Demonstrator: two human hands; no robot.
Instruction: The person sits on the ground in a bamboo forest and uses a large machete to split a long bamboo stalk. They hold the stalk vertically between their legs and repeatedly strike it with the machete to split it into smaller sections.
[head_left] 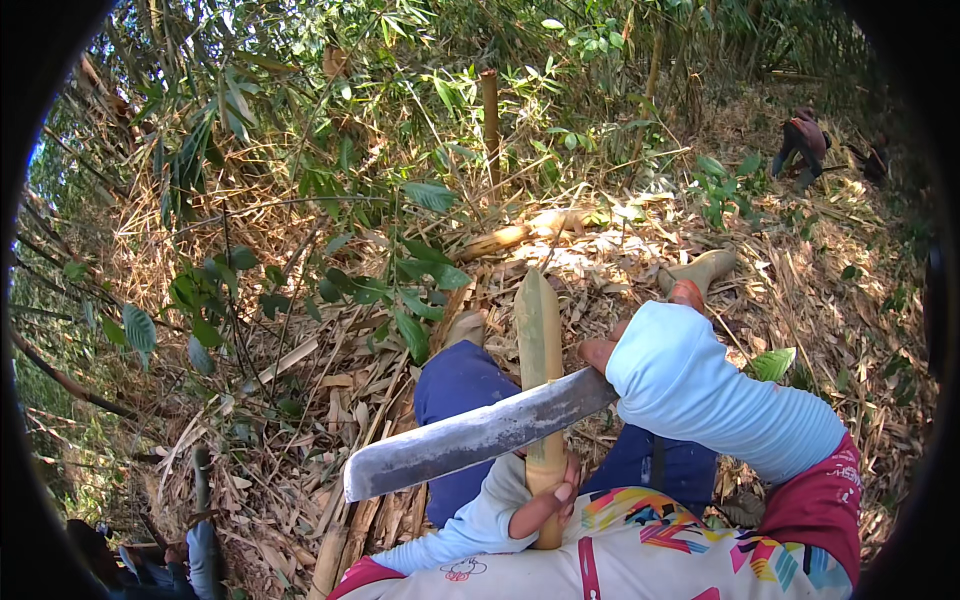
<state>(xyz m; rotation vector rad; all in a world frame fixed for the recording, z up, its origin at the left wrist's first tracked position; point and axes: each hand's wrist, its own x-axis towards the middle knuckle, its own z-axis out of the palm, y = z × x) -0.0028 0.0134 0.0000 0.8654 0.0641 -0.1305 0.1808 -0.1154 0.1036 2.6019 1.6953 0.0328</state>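
Note:
My left hand (pixel 545 507), in a light blue sleeve, is wrapped round the lower part of a bamboo stake (pixel 540 335). The stake stands nearly upright in front of my body, with its top cut to a point. My right hand (pixel 600 352) is closed on a machete, its fingers partly hidden by the light blue sleeve. The machete's broad dark blade (pixel 470 435) reaches out to the left and crosses in front of the stake above my left hand.
Dry leaves and bamboo litter (pixel 800 290) cover the ground. A cut bamboo piece (pixel 500 240) lies ahead, below an upright stump (pixel 490 125). Leafy saplings (pixel 415 280) stand left. One person (pixel 802 145) bends over at far right; another person's sleeve (pixel 203 555) shows at lower left.

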